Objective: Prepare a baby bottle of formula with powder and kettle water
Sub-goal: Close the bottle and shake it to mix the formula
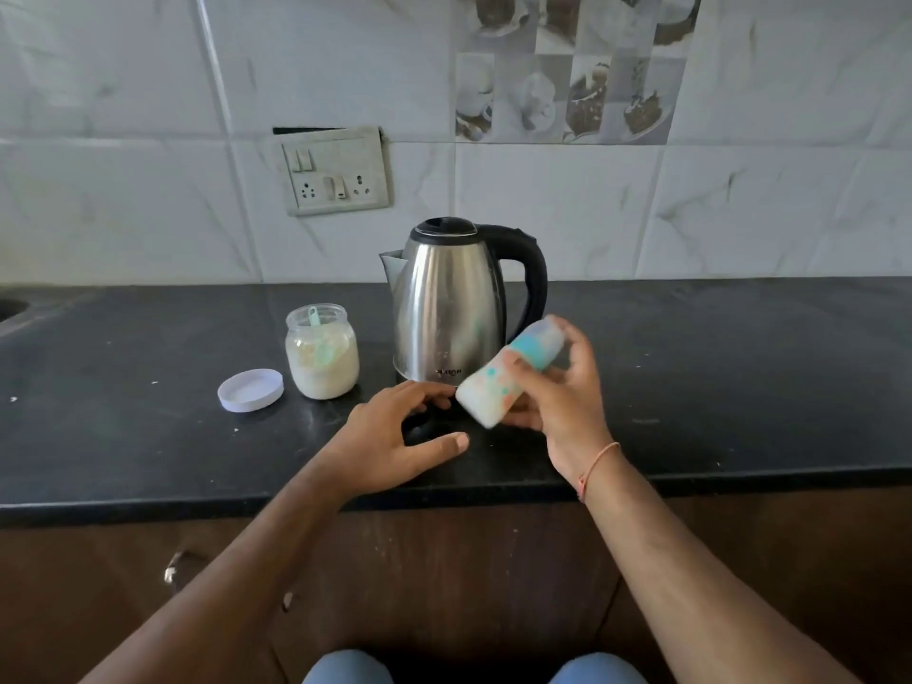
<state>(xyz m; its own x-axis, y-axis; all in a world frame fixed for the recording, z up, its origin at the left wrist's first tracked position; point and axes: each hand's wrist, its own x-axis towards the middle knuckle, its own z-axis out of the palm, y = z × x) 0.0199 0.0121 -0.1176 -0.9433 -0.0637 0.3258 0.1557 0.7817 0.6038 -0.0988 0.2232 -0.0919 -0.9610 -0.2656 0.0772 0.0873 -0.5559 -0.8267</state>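
Two bare hands over glossy black counter [148, 436], left hand [395, 436] fingers spread, right hand [557, 392] gripping one tilted, milky plastic bottle [498, 382], one steel kettle [449, 303] behind, one glass powder jar [322, 360] left, one round white lid [250, 390].

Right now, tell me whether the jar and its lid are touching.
Apart. The head view shows a strip of dark counter between the lid, lying flat, and the jar to its right.
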